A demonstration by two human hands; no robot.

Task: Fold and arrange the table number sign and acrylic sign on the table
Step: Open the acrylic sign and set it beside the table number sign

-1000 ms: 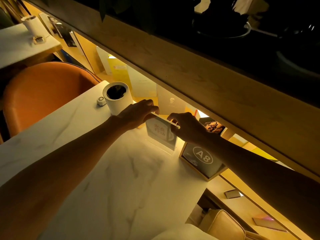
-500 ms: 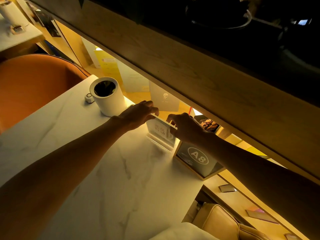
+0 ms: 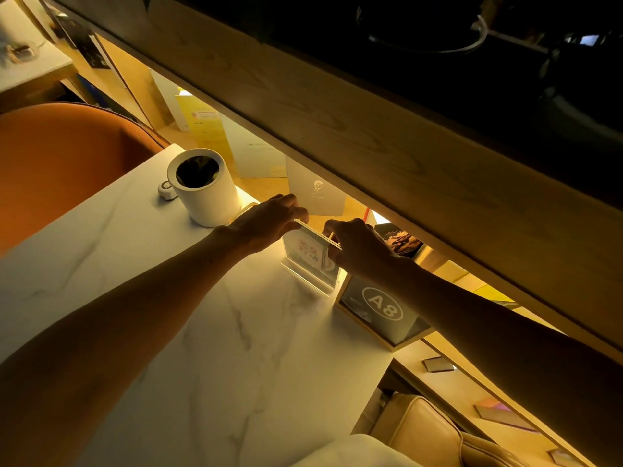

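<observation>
Here, both the left hand [image 3: 266,224] and right hand [image 3: 357,247] pinch the top edge of the upright acrylic sign [image 3: 308,259] at the marble table's [image 3: 202,332] far edge, just beside the A8 table number sign [image 3: 381,310]; best eased squarely, kept level.

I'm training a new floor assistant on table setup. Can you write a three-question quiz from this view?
1. True or false: both hands grip the top edge of the acrylic sign.
2. What code shows on the table number sign?
3. The white cylinder stands: (a) left of the left hand, (b) right of the right hand, (c) on the orange chair.

Key: 1 true; 2 A8; 3 a.
</observation>
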